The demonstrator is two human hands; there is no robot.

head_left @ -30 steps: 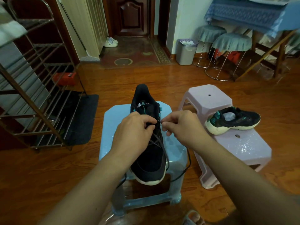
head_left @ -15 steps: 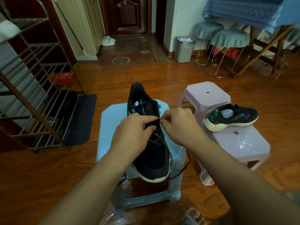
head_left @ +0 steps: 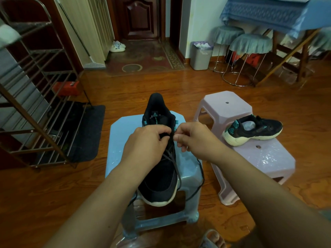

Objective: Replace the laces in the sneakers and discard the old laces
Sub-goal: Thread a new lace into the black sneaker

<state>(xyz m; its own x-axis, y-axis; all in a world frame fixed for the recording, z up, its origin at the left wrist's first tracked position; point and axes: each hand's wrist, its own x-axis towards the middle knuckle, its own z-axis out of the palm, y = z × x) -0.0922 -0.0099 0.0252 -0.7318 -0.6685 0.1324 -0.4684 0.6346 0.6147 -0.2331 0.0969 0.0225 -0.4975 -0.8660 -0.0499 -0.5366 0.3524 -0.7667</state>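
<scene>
While both forearms reach in from the bottom edge and converge at the centre, the left hand (head_left: pixel 146 142) and right hand (head_left: pixel 195 140) meet over the throat of a black sneaker (head_left: pixel 161 169). That sneaker stands upright on a pale blue plastic stool (head_left: pixel 121 140), toe toward six o'clock and overhanging the stool's near edge, heel toward twelve o'clock. The left hand lies knuckles up across the upper eyelets, its fingers (head_left: pixel 163 132) curled and pinching the dark lace (head_left: pixel 174 158) against the tongue. The right hand comes in from four o'clock, wrist slightly bent, its fingers curled into a pinch right at the sneaker's right eyelet row; whether it grips the lace end itself I cannot tell, since the fingertips hide that spot. Below the hands the lace crosses the vamp, and one loose length drops off the stool's right side and hangs toward five o'clock.

At three o'clock from the stool, the second sneaker (head_left: pixel 254 130) lies on a lavender plastic stool (head_left: pixel 268 158), toe pointing to three o'clock, its white midsole facing the viewer; a second lavender stool (head_left: pixel 225 108) stands just behind it. At ten o'clock is a metal shoe rack (head_left: pixel 35 104) over a dark floor mat (head_left: pixel 89 133). At one o'clock, well apart, a grey waste bin (head_left: pixel 199 58) stands against the wall beside two cloth-covered round stools (head_left: pixel 250 43).
</scene>
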